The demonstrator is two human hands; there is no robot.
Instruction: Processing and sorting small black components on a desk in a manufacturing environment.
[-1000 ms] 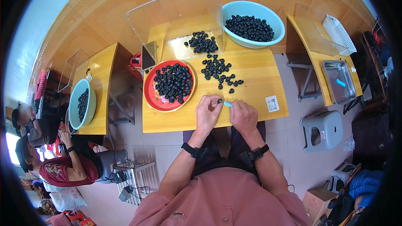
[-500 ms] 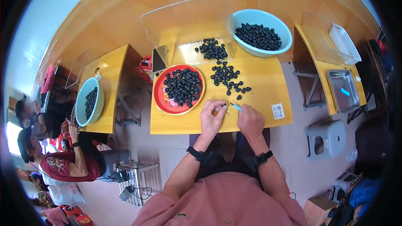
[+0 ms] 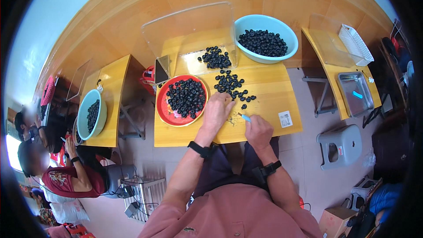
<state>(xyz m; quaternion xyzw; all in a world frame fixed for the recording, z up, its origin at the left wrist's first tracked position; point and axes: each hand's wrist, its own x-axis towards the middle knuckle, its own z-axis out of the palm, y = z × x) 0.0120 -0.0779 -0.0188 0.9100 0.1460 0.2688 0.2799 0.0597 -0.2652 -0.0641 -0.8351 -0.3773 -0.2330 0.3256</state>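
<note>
My left hand reaches to the near edge of a loose group of small black rings. Its thumb and forefinger look apart beside the closest rings, and I see nothing held between them; the other fingers are partly hidden. My right hand is closed round a small knife with a light blue handle, its thin tip pointing left over the table. Left of my left hand stands a red round plate with a golden rim, heaped with black rings.
A light blue basin of black rings stands at the table's back right. More rings lie by a clear upright panel. A phone-like dark slab leans at left. Dark crumbs and a white label lie on the table. A person sits left.
My left hand has moved forward and left from beside the knife to the loose rings; the black ring it pinched is no longer visible there. The knife stays in my right hand.
</note>
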